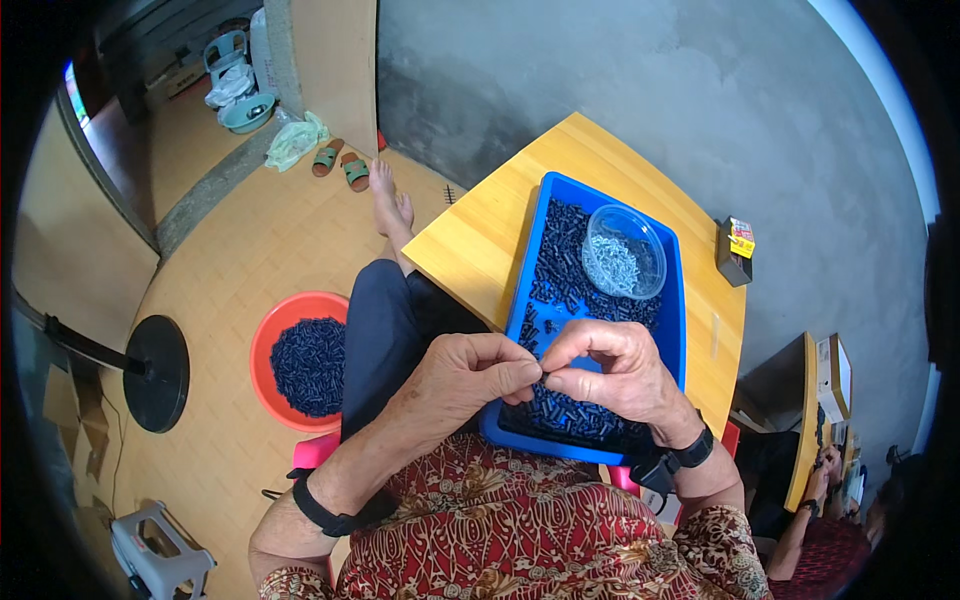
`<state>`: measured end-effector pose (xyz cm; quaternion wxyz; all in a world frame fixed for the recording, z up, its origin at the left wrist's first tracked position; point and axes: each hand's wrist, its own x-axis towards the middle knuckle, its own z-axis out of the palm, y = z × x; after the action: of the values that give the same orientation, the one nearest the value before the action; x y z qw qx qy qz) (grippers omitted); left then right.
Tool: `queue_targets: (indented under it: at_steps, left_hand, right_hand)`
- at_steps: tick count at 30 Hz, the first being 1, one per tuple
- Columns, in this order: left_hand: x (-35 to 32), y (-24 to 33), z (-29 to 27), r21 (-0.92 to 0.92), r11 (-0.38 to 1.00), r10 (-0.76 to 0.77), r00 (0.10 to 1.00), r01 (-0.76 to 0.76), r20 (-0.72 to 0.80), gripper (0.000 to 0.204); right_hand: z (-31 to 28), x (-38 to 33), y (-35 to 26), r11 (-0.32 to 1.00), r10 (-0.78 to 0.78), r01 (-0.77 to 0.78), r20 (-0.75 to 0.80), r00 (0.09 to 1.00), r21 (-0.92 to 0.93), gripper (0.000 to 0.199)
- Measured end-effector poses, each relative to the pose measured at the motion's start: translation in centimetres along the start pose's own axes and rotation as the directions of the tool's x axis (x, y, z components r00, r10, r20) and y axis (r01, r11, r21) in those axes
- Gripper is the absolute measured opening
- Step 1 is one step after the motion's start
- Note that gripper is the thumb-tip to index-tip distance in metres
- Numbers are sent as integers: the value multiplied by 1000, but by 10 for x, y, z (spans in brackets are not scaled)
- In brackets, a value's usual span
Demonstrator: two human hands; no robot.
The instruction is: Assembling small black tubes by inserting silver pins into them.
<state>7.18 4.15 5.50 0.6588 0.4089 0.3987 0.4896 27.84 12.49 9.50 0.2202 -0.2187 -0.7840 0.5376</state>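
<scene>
Tiny part hidden between pinching fingers

You wear a short-sleeved top in deep red, patterned all over with gold and cream leaf-like swirls; the sleeves end well back from your fingers, above the elbows. Behind your left hand, a slim black band circles the forearm. Behind your right hand, a broader black strap sits at the wrist, with a small dark block hanging off its underside. Beyond your fingertips, your legs are in dark navy trousers, and your feet are bare.
</scene>
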Motion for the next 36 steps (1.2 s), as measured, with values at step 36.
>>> queue_targets:
  at_steps: [36]
  left_hand:
    - [-1,9,-1,-46,999,-22,1000,21,-13,21]
  right_hand:
    - [11,9,-4,714,-518,432,-1,855,-551,33]
